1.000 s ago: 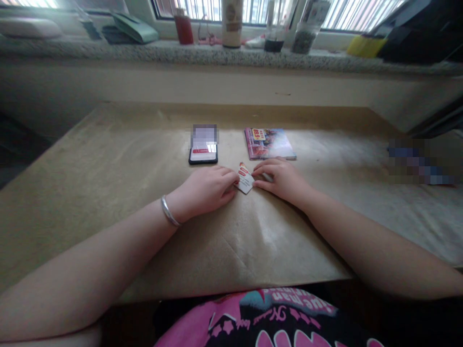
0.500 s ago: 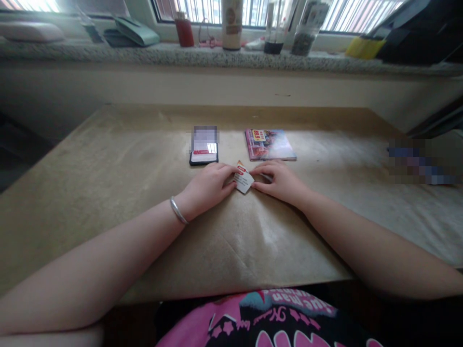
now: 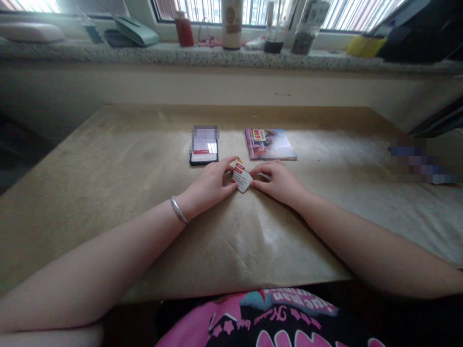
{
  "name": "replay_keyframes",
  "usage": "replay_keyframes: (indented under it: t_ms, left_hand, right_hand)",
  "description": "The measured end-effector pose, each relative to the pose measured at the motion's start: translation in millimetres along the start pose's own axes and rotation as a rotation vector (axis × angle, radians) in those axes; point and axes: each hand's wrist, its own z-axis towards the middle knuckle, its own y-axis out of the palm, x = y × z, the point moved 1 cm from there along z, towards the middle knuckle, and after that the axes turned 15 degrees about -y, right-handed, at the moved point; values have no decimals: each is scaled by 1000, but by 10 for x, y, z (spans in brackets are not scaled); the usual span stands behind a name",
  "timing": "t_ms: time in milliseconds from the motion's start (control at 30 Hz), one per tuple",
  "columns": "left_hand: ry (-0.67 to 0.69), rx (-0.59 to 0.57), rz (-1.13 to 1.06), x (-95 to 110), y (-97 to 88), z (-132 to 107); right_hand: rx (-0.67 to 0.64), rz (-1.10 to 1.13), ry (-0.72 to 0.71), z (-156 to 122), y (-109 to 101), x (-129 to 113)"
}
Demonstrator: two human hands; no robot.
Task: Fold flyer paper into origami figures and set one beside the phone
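Observation:
A small piece of printed paper (image 3: 241, 177), white with red labels and an orange corner, is held between my two hands above the table. My left hand (image 3: 213, 184), with a silver bangle at its wrist, grips the paper's left side between thumb and fingers. On the other side, my right hand (image 3: 278, 180) pinches the right edge with thumb and forefinger. Just beyond the left hand lies a phone (image 3: 204, 153) with its screen lit. Behind the right hand is a colourful booklet or stack of printed sheets (image 3: 273, 144) bearing a yellow price label.
The table (image 3: 108, 193) has a brownish, slightly creased covering. A blurred-out item (image 3: 423, 164) lies at its right side. Along the stone windowsill (image 3: 202, 57) stand a red bottle (image 3: 184, 31), a tall pale bottle (image 3: 232, 24), a green case (image 3: 137, 31) and a yellow object (image 3: 366, 46).
The paper has shifted slightly left and turned, showing more of its printed face. My left fingers have moved up along its edge, while the right hand stays nearly in place.

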Motion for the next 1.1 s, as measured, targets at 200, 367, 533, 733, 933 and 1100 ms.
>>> replay_keyframes:
  t_ms: [200,367,533,733,933,1100]
  left_hand:
    - [-54,-46,-321,-7,37,12]
    - [-43,-36,-556,32,47,-3]
    - [-110,-57,-745,41,61,4]
    - [-198,-40,-779,27,44,12]
    - [-213,-124,-764,68,12,-3]
    - [-156,-72,-708,102,-31,-13]
  right_hand:
    - [23,143,-11,-6,23,-18]
    - [135,259,-70,-3,15,-94]
    - [206,285,-63,-4,-6,-119]
    - [244,474,85,-10,25,-94]
    - [183,529,146,-8,43,-109]
    - [196,430,111,-18,44,-123]
